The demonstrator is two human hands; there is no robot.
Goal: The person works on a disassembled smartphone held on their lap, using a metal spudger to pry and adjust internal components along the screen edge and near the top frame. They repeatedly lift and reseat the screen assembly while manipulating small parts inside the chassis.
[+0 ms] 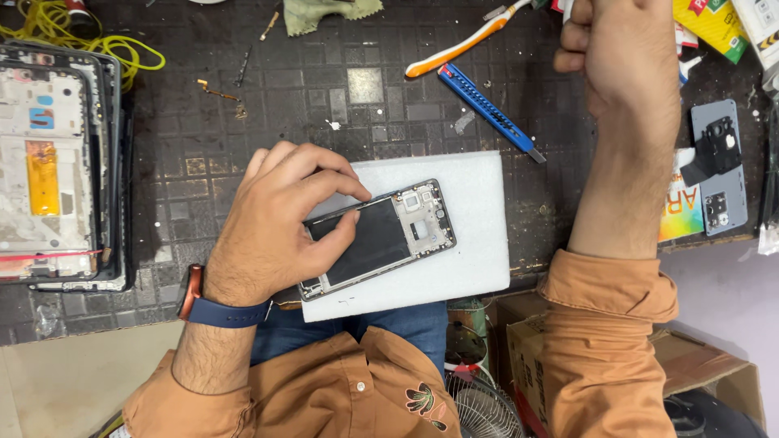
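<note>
The open phone with its back off, a dark flat rectangle with a silver metal frame (pixel 381 239), lies tilted on a white foam pad (pixel 471 211) near the front edge of the dark tiled worktop (pixel 268 105). Your left hand (pixel 280 219) rests on the phone's left end. Its fingers (pixel 337 182) curl over the top edge and the thumb presses the dark middle part, so this hand is clamped on the phone. A blue watch band with an orange case (pixel 203 304) sits on that wrist.

Your right hand (pixel 621 53) is up at the far side of the worktop, well apart from the phone. It is closed in a fist. It may be holding something small, but the top of the picture cuts it off, so you cannot tell.

Just past the foam pad lies a long blue box cutter (pixel 487 109). Beside it is a toothbrush with an orange and white handle (pixel 462 45). On the right, near your right arm, a grey phone back cover (pixel 718 166) lies flat with a black camera piece on it.

On the left side is a stack of old phone frames, white and grey with an orange strip (pixel 53 174). Behind them is a yellow coiled wire (pixel 81 36). A green cloth (pixel 329 12) lies at the far edge.
</note>
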